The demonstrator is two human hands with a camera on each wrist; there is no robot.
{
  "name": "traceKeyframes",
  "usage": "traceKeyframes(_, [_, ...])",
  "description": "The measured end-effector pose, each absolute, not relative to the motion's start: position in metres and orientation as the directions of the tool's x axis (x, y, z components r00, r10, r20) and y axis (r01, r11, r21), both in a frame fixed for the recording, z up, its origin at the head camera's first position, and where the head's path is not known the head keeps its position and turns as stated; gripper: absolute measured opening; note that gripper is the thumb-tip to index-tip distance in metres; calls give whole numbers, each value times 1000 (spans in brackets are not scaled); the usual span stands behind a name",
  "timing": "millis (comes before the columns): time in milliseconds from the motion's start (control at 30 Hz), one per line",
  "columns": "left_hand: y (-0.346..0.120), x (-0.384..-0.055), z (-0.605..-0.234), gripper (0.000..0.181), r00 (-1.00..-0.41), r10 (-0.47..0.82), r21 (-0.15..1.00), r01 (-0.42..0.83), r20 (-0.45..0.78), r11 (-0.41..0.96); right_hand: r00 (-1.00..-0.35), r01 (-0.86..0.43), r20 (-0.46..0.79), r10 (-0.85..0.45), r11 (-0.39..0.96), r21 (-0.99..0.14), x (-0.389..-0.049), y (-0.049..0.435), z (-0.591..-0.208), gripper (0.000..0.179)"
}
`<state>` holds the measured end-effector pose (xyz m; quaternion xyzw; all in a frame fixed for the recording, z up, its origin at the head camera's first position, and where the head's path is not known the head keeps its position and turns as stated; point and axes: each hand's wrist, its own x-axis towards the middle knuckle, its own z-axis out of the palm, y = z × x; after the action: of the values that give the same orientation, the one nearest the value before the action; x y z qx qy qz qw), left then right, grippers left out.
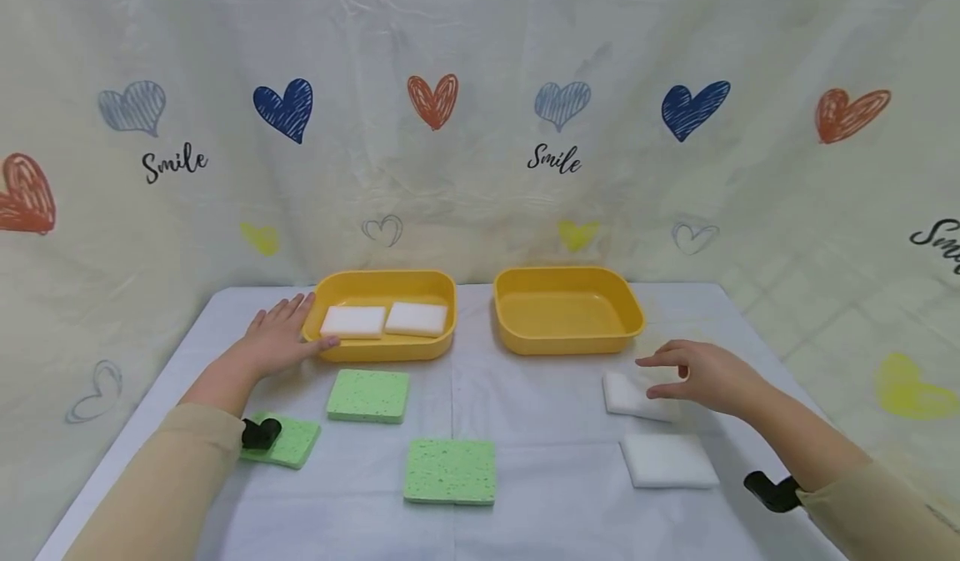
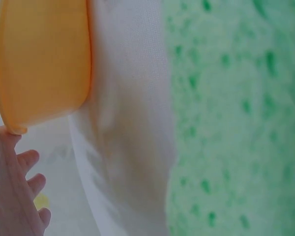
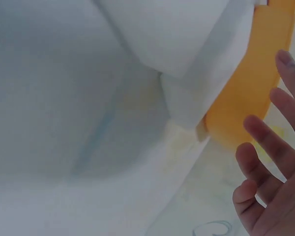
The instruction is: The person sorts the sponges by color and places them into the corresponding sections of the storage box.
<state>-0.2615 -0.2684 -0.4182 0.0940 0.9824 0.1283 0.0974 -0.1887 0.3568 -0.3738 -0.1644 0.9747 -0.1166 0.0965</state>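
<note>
My left hand point(image 1: 277, 336) rests with fairly straight fingers against the left end of a yellow tray point(image 1: 382, 350), its thumb at the front rim. Inside that tray lie two white sponges point(image 1: 352, 322), side by side. On the right, my right hand point(image 1: 708, 376) hovers over a white sponge point(image 1: 626, 397), thumb and fingers apart with nothing between them. Closer to me lies another white sponge point(image 1: 669, 463). In the right wrist view the fingers point(image 3: 268, 142) are spread and loosely bent. The left wrist view has a green sponge point(image 2: 236, 123) large at the right.
A second yellow tray point(image 1: 566, 346) stands at the back right with nothing in it. Green sponges lie on the left and middle: one point(image 1: 367, 396) before the left tray, one point(image 1: 450, 471) nearer me, one point(image 1: 300, 443) partly under my left sleeve. A patterned curtain point(image 1: 480, 186) hangs behind the table.
</note>
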Motion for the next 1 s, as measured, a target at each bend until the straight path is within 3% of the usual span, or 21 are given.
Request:
traceKeyframes(400, [-269,-265,-420,116,-964,208,253,162,-167,954,-910,-187,-314,-272,943,-275,-190,379,-393,73])
traceKeyframes(800, [-267,-263,-417,116,-964,200,257,152,-173,954,-906,-190,-317,-279,940,-285,-190,384,-406,79])
traceKeyframes(1000, [-267,-262,-415,115,-965,200,258,152,-170,954,-912,-231,-277,-304,936,-267,-190,385,-404,73])
